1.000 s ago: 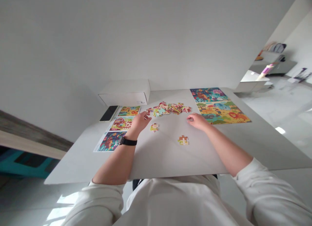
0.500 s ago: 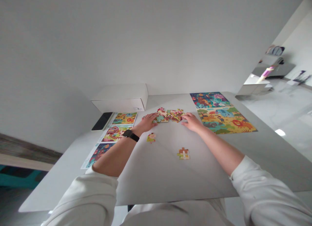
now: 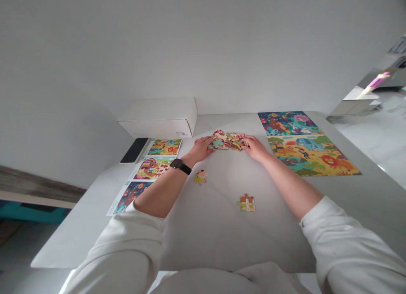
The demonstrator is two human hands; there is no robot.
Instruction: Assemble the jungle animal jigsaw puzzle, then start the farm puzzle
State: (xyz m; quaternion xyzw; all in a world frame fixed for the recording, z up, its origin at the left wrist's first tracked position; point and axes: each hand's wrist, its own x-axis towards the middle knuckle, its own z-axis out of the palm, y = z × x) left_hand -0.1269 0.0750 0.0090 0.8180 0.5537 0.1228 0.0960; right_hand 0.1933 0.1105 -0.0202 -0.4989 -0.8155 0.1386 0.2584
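- Puzzle-piece pile (image 3: 226, 140) lay heaped toward the far middle of the white table (image 3: 209, 243), between my hands.
- My left hand (image 3: 200, 149) touched the pile's left side, thumb apart from fingers; couldn't tell if it gripped any piece.
- My right hand (image 3: 254, 148) was at the right edge, fingers bent; couldn't tell if they pinched anything.
- Yellow-green piece (image 3: 200, 177) and brown-and-green piece (image 3: 246, 203) lay loose, nearer me, well apart.
- Left: three-picture sheet (image 3: 151, 168), phone (image 3: 134, 150) beside it, white box (image 3: 157, 127) behind.
- Right: dark-blue picture (image 3: 290, 123) behind yellow animal picture (image 3: 312, 153).
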